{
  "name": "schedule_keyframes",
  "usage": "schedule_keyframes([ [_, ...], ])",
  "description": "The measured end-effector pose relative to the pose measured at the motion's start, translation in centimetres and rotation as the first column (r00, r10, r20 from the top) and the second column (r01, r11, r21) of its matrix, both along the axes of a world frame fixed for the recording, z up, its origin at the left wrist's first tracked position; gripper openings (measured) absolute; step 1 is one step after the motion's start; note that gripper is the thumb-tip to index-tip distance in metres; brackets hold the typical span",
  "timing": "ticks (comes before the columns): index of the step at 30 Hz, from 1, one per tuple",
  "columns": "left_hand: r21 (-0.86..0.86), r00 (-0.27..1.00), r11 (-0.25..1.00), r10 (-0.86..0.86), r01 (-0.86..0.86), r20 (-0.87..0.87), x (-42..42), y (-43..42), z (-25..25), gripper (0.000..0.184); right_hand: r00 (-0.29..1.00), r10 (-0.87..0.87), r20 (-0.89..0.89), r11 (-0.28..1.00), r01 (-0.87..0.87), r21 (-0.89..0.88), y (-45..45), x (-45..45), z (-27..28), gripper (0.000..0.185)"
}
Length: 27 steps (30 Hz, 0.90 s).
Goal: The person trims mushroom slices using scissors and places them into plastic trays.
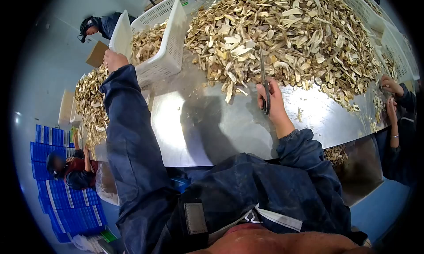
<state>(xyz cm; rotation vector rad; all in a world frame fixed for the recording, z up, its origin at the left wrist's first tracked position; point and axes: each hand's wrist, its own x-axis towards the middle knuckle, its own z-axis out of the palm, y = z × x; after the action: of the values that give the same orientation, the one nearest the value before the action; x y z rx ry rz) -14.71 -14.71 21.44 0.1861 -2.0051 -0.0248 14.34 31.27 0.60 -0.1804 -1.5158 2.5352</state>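
So, right hand (273,101) has fingers wrapped round scissors (264,79), aimed safely outward at mushroom slices (291,37) heaped on the metal surface (225,135), while left hand (115,60) grips the perforated plastic basket (173,42), probably for steadying.

The table (212,126) is glossy metal — the basket (170,53) smooth plastic, the scissors (265,84) metal.

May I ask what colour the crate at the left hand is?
The crate is white; see head view.

The near tabletop (212,130) gives passage; heaped slices (287,42) and a white basket (161,68) block beyond.
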Motion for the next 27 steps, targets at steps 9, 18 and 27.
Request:
schedule_keyframes([
  [9, 0.835, 0.747, 0.091, -0.507, 0.543, -0.431, 6.6, -4.0, 3.3, 0.025, 1.000, -0.010, 0.015, 1.000, 0.010, 0.005, 0.1, 0.2, 0.9, 0.029],
  [18, 0.867, 0.676, -0.445, -0.570, 0.224, -0.467, 34.6, -6.5, -11.0, 0.039, 1.000, -0.026, 0.013, 0.999, 0.025, 0.037, -0.5, 0.3, 1.2, 0.029],
  [27, 0.812, 0.716, -0.583, -0.559, 0.019, -0.418, 41.5, -1.3, -17.8, 0.036, 0.998, -0.054, -0.029, 0.998, 0.053, -0.029, -0.2, 0.4, 0.2, 0.032],
])
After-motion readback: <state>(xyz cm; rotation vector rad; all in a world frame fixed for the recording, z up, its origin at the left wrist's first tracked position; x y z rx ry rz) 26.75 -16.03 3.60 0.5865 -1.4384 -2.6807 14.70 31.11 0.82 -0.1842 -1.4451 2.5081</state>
